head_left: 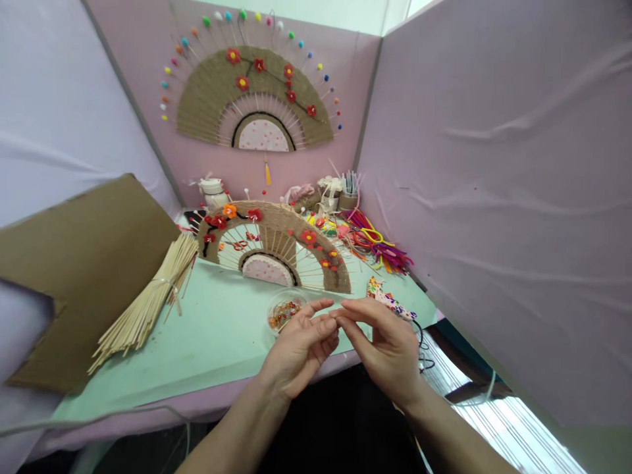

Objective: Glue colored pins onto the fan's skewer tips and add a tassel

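My left hand [299,349] and my right hand [392,345] meet at the fingertips above the table's front edge. Both are closed in a pinch, thumb against finger; whatever lies between the tips is too small to make out. Just behind my left fingers stands a clear round tub [271,301] with amber and red beads [282,316] in it. Farther back, a woven twine fan [281,218] with red and orange flowers and thin stick ribs leans on the table. A flower-patterned tool [390,304] with a dark cord lies beyond my right hand.
A tied bundle of thin sticks [148,303] and a large cardboard piece [93,263] are on the left. Colourful pipe cleaners [375,247] lie at the back right, near a white jar [214,193] and twine. A larger fan [207,89] hangs on the pink back panel.
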Demonstrator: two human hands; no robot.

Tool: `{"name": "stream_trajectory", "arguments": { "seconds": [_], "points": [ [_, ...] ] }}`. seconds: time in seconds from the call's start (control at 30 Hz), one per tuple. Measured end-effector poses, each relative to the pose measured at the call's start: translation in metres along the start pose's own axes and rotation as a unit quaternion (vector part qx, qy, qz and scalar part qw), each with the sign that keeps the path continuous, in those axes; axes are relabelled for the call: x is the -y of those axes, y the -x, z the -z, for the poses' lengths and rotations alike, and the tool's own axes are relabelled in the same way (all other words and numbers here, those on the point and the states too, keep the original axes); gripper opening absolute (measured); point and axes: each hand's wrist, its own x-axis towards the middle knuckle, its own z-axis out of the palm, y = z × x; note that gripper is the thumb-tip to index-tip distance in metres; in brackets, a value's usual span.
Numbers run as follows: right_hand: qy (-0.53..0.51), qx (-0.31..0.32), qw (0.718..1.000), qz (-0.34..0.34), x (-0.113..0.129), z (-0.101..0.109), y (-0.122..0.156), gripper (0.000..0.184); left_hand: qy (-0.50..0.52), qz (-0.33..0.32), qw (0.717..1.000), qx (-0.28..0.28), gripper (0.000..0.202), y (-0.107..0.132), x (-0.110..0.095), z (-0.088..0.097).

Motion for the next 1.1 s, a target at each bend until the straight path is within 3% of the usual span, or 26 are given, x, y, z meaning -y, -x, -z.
{"name": "stream_trajectory", "arguments": {
  "seconds": [0.1,0.17,0.27,0.37,0.47,0.53,0.67,0.87,0.97,1.1],
  "points": [
    [0.041,-0.02,0.997,0.054,0.001,-0.001,0.002,0.034,-0.018,-0.002,1.0,0.002,0.051,-0.003,0.0,-0.001],
    [0.042,-0.025,0.998,0.05,0.0,-0.003,0.003,0.028,-0.033,-0.009,0.999,0.002,0.052,-0.004,0.0,-0.003],
    [-0.028,-0.065,0.996,-0.049,-0.005,-0.004,0.001,0.021,-0.061,-0.029,0.998,0.009,0.051,-0.005,-0.002,-0.007],
    [-0.085,-0.143,0.973,-0.162,-0.014,0.003,-0.007,0.016,-0.085,-0.044,0.995,0.018,0.05,-0.005,-0.005,-0.01],
    [-0.062,-0.166,0.964,-0.199,-0.019,0.017,-0.011,0.005,-0.092,-0.056,0.994,0.02,0.05,-0.007,-0.007,-0.009],
    [-0.055,-0.135,0.971,-0.192,-0.019,0.025,-0.011,0.008,-0.096,-0.065,0.993,0.027,0.05,-0.008,-0.007,-0.008],
    [-0.052,-0.004,0.983,-0.178,-0.013,0.032,-0.006,0.012,-0.106,-0.077,0.99,0.048,0.051,-0.011,-0.006,-0.005],
    [-0.009,0.149,0.986,-0.067,-0.009,0.031,-0.015,0.026,-0.11,-0.062,0.991,0.053,0.056,-0.012,-0.005,-0.002],
    [-0.019,0.167,0.984,-0.056,-0.008,0.029,-0.018,0.017,-0.126,-0.054,0.989,0.05,0.061,-0.012,-0.004,-0.001],
    [-0.013,0.121,0.991,-0.047,-0.007,0.024,-0.015,0.009,-0.135,-0.064,0.988,0.044,0.065,-0.011,-0.003,-0.002]
  ]
}}
